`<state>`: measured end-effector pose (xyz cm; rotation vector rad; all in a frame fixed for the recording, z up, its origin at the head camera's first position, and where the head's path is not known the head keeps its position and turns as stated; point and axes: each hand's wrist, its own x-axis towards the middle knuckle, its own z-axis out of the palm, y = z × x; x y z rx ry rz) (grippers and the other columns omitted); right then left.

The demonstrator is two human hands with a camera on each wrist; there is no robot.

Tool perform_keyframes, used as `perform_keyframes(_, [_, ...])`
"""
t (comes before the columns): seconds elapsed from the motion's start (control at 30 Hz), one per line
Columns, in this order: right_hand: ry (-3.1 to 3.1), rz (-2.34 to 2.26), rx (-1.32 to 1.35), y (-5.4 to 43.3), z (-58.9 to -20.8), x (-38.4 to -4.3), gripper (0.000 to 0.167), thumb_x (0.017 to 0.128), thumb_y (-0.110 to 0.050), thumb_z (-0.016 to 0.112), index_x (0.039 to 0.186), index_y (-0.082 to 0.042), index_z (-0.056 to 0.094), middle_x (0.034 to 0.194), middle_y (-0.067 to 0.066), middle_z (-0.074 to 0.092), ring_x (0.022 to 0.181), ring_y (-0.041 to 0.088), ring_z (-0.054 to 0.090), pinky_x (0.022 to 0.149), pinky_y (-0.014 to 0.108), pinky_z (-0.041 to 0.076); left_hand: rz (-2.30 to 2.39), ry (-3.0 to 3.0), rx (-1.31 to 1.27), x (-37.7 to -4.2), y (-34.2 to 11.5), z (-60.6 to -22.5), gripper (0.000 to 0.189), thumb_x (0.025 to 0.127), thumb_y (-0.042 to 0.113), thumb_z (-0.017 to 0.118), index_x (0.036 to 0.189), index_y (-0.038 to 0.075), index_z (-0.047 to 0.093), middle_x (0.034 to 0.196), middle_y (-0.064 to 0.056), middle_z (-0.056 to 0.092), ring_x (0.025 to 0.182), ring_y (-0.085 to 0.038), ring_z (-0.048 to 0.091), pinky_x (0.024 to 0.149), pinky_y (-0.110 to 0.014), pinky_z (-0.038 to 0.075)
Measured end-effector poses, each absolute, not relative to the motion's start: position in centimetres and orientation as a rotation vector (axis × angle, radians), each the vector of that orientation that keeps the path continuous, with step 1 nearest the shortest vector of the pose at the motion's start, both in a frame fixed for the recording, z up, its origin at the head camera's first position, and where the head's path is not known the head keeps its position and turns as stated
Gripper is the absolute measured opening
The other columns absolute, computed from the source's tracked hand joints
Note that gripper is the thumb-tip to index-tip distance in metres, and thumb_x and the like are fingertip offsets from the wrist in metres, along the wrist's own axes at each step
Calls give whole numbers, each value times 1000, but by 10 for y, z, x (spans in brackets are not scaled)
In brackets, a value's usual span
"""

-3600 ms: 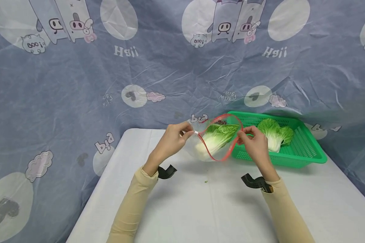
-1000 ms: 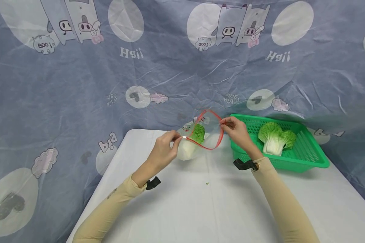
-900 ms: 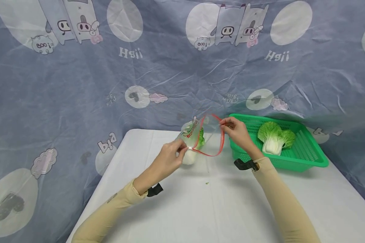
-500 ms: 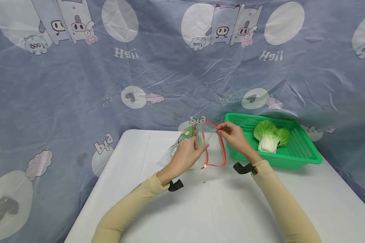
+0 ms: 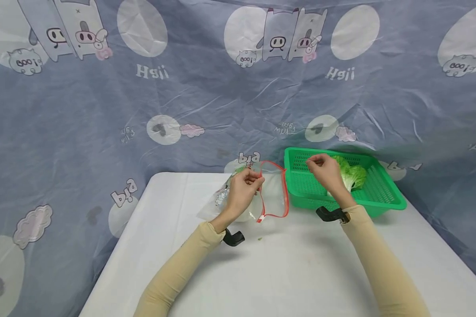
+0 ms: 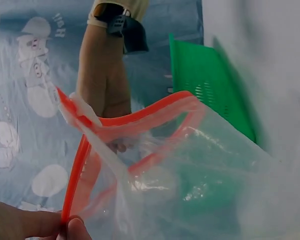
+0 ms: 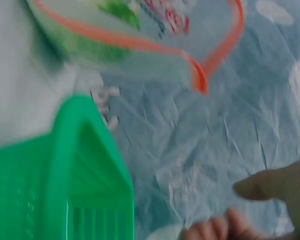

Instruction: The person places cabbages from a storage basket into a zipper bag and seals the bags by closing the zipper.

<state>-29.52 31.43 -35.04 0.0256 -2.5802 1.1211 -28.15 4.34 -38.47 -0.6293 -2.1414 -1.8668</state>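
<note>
My left hand [image 5: 241,193] pinches the red zip edge of a clear zip bag [image 5: 273,193] between thumb and fingers. The bag's mouth gapes to the right, and a white slider [image 6: 87,111] sits at one corner of the zip. Inside the bag is a Chinese cabbage, mostly hidden behind the left hand in the head view; its green leaves [image 7: 121,12] show in the right wrist view. My right hand [image 5: 327,175] is off the bag, fingers loosely bent and holding nothing. In the head view it overlaps the green basket [image 5: 313,201].
Another Chinese cabbage [image 5: 357,177] lies in the basket, partly covered by the right hand in the head view. A small green scrap [image 5: 259,239] lies on the white tabletop [image 5: 285,273]. Behind the table hangs a patterned blue-grey cloth [image 5: 206,88].
The right hand has let go of the bag's edge and moved right over the basket. The left hand has shifted its pinch from the slider corner to farther along the zip edge.
</note>
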Motion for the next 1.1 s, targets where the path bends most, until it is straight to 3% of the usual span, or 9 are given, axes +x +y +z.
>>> perform_keyframes(0.03, [-2608, 1082, -70, 324, -346, -295, 43, 98, -38, 53, 116, 0, 61, 110, 21, 63, 93, 33, 61, 75, 40, 51, -1872, -2129, -637, -281, 43, -384, 11, 89, 13, 69, 96, 4, 67, 83, -13, 69, 65, -26, 66, 58, -34, 57])
perform_keyframes(0.1, [-2676, 1041, -259, 345, -340, -298, 47, 95, -45, 54, 96, 1, 62, 87, 18, 61, 74, 28, 54, 68, 40, 47, -1849, -2128, -651, -281, 43, -382, 9, 89, 12, 70, 94, 5, 69, 80, -12, 69, 61, -21, 64, 55, -30, 56])
perform_keyframes(0.17, [-2779, 1024, -387, 368, -337, -301, 56, 93, -52, 53, 91, 3, 58, 81, 17, 54, 71, 26, 50, 66, 41, 46, -1836, -2133, -674, -281, 41, -380, 9, 89, 13, 70, 93, 5, 70, 77, -11, 69, 60, -22, 64, 56, -32, 56])
perform_keyframes(0.27, [-2944, 1003, -513, 400, -343, -311, 70, 91, -58, 51, 98, 11, 54, 85, 22, 50, 71, 31, 50, 65, 42, 47, -1821, -2148, -692, -282, 37, -377, 8, 89, 13, 70, 92, 6, 71, 75, -10, 68, 59, -23, 64, 57, -38, 57])
perform_keyframes(0.33, [-3065, 1006, -572, 416, -349, -317, 87, 92, -61, 47, 128, 18, 42, 117, 36, 46, 97, 43, 54, 77, 48, 50, -1813, -2160, -698, -282, 34, -375, 7, 88, 13, 71, 91, 7, 72, 73, -10, 68, 58, -22, 63, 57, -39, 57])
perform_keyframes(0.4, [-3175, 1056, -650, 428, -357, -325, 101, 91, -64, 45, 142, 20, 22, 138, 42, 30, 118, 51, 46, 90, 53, 49, -1806, -2173, -702, -282, 32, -375, 6, 88, 13, 71, 90, 8, 72, 72, -9, 68, 58, -23, 64, 57, -37, 57])
perform_keyframes(0.57, [-3354, 1295, -721, 444, -373, -337, 112, 92, -67, 39, 144, 16, -15, 148, 44, -6, 137, 59, 11, 109, 58, 33, -1809, -2194, -704, -281, 31, -375, 5, 87, 13, 72, 89, 8, 72, 70, -9, 68, 61, -32, 65, 54, -28, 54])
perform_keyframes(0.7, [-3314, 1420, -750, 452, -382, -342, 106, 95, -58, 43, 144, 15, -15, 148, 44, -8, 138, 59, 8, 110, 58, 32, -1825, -2196, -699, -281, 32, -375, 5, 87, 14, 72, 88, 8, 72, 69, -10, 68, 62, -33, 64, 54, -27, 54])
perform_keyframes(1.1, [-3286, 1276, -670, 454, -390, -345, 99, 93, -52, 49, 143, 22, 6, 143, 47, 20, 130, 56, 31, 100, 54, 44, -1842, -2205, -644, -283, 27, -375, 6, 87, 15, 73, 87, 9, 72, 70, -10, 69, 58, -24, 64, 57, -37, 56])
